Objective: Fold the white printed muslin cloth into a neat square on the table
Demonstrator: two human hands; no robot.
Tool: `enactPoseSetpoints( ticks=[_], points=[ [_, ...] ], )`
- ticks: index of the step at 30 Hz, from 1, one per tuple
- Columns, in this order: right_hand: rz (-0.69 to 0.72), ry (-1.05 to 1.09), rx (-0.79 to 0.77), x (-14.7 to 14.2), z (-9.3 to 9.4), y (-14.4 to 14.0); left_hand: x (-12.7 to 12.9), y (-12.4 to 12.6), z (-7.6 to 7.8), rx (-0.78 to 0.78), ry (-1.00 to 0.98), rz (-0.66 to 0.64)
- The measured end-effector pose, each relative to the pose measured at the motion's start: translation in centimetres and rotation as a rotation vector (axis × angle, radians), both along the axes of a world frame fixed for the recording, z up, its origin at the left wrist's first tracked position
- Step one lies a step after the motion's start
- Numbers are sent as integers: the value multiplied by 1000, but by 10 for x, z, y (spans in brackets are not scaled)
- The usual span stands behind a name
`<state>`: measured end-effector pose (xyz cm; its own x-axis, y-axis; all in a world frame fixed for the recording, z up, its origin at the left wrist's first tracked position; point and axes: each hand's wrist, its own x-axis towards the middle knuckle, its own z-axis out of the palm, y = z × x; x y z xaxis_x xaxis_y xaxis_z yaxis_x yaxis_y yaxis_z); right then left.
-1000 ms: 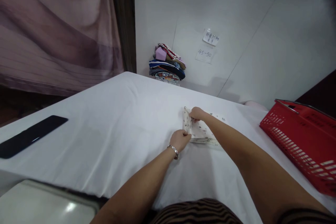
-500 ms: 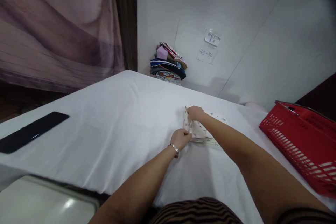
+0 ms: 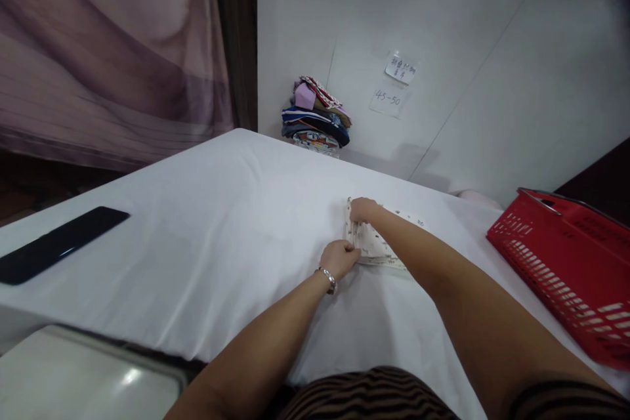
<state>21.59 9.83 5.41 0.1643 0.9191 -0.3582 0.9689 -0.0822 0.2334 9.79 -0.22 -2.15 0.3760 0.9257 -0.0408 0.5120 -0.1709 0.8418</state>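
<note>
Here the folded patterned cloth (image 3: 375,246) on the white tabletop (image 3: 207,236) is pinched shut at its near corner by the left hand (image 3: 339,257) and at its far corner by the right hand (image 3: 363,209).

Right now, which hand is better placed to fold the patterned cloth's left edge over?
Probably the left hand: it pinches the near left corner of the patterned cloth, free to lift, while the right hand pins the far corner.

White bench (image 3: 207,236) all across, and on it a cream cloth (image 3: 375,244) speckled with small dark dots. Red basket (image 3: 566,266), white bars along its side. Glossy black phone (image 3: 54,244). Silver bracelet (image 3: 327,277). Far back, a stack of clothes (image 3: 315,113): lilac, navy, red-and-white.
</note>
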Motion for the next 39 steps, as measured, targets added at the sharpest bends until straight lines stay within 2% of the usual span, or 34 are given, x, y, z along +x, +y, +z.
enactPoseSetpoints(
  ticks=[13, 21, 39],
  points=[
    [-3, 68, -43, 7, 2, 8, 0, 0, -1, -19, -11, 9],
    [115, -24, 79, -1, -2, -3, 0, 0, -1, 4, -4, 7],
    [86, -103, -73, -11, 4, 6, 1, 1, 2, -6, 48, 2]
  ],
)
